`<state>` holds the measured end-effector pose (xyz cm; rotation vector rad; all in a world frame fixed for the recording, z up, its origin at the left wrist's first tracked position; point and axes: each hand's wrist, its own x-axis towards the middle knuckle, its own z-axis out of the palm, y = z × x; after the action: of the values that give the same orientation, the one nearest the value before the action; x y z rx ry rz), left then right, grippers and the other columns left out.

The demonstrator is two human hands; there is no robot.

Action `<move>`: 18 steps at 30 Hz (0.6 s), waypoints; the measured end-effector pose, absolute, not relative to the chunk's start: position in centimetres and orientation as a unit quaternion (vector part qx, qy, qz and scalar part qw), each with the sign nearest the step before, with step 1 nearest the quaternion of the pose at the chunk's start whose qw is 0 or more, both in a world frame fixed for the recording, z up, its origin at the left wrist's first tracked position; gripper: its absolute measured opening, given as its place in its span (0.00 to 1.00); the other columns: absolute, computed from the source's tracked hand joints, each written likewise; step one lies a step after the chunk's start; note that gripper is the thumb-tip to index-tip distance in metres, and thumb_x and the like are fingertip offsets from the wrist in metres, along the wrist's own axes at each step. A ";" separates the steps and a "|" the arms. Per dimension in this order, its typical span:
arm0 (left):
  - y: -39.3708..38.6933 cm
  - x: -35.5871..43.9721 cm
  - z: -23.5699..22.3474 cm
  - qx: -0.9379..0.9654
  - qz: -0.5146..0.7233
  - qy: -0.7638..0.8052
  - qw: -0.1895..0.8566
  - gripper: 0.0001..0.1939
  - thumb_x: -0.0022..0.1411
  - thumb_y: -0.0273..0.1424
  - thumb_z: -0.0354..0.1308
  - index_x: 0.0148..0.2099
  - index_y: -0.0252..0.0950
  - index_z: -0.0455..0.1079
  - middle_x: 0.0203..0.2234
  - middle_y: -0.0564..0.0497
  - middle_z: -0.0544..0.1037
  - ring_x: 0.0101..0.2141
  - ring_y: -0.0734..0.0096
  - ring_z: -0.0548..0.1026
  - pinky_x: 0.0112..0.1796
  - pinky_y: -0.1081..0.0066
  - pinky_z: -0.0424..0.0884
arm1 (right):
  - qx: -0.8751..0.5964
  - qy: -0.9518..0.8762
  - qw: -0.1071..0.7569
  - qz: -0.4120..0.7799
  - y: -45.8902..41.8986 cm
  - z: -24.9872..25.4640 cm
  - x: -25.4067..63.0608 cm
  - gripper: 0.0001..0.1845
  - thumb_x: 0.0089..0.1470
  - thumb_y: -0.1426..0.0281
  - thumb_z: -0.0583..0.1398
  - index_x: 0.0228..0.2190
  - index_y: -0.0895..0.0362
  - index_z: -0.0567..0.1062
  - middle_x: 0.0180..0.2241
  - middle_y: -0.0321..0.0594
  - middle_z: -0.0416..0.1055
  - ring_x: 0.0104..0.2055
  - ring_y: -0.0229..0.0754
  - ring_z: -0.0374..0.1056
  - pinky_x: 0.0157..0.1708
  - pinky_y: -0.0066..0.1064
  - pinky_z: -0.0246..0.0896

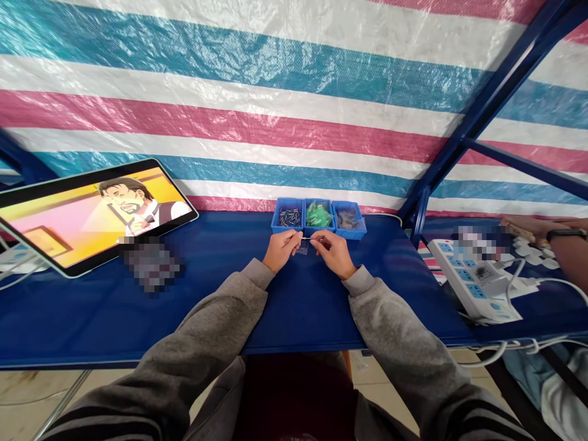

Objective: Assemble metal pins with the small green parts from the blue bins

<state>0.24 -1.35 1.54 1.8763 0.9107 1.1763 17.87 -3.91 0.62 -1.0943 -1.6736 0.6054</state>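
My left hand (282, 250) and my right hand (335, 252) meet just in front of three small blue bins. Between their closed fingertips runs a thin, dark and silvery rod (307, 238), too small to name more exactly; each hand pinches one end. Short dark metal rods (290, 217) fill the left bin (274, 223). Green plastic pieces or bags (318, 214) lie in the middle bin, and greyish, see-through bits (348, 218) in the right bin (353, 234). A small clear piece (302, 250) rests on the table below the fingertips.
A tablet (158, 229) playing a cartoon leans at left on the blue table (307, 306), near a blurred-out object (154, 264). At right are a white power strip (473, 282) with cables and another person's arm (569, 245). A blue metal frame (459, 128) and striped sheet (275, 135) stand behind.
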 end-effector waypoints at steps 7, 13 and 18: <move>-1.1 0.3 1.3 0.712 0.476 0.357 0.373 0.22 0.64 0.46 0.54 0.27 0.33 0.71 0.19 0.53 0.71 0.17 0.79 0.65 0.21 0.76 0.63 | -0.462 -0.698 0.498 0.225 -4.1 1.1 17.8 0.21 0.60 0.53 0.54 0.29 0.56 0.73 0.25 0.37 0.70 0.21 0.37 0.65 0.27 0.30 0.63; -1.0 0.5 1.0 0.696 0.519 0.337 0.365 0.19 0.58 0.45 0.61 0.35 0.33 0.78 0.28 0.48 0.78 0.19 0.78 0.67 0.20 0.74 0.65 | -0.463 -0.717 0.464 0.236 -3.9 0.9 17.9 0.24 0.62 0.51 0.50 0.25 0.55 0.71 0.20 0.34 0.67 0.21 0.36 0.65 0.27 0.29 0.61; -1.3 0.8 1.1 0.663 0.520 0.339 0.419 0.18 0.59 0.44 0.61 0.36 0.31 0.76 0.26 0.48 0.77 0.19 0.77 0.68 0.18 0.75 0.65 | -0.472 -0.732 0.438 0.224 -3.8 0.7 17.9 0.27 0.62 0.52 0.50 0.22 0.56 0.71 0.18 0.33 0.65 0.20 0.36 0.63 0.28 0.28 0.58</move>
<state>0.77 -1.28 1.12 1.6617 0.8500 1.3029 17.92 -3.83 0.73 -1.1732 -1.8197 0.5576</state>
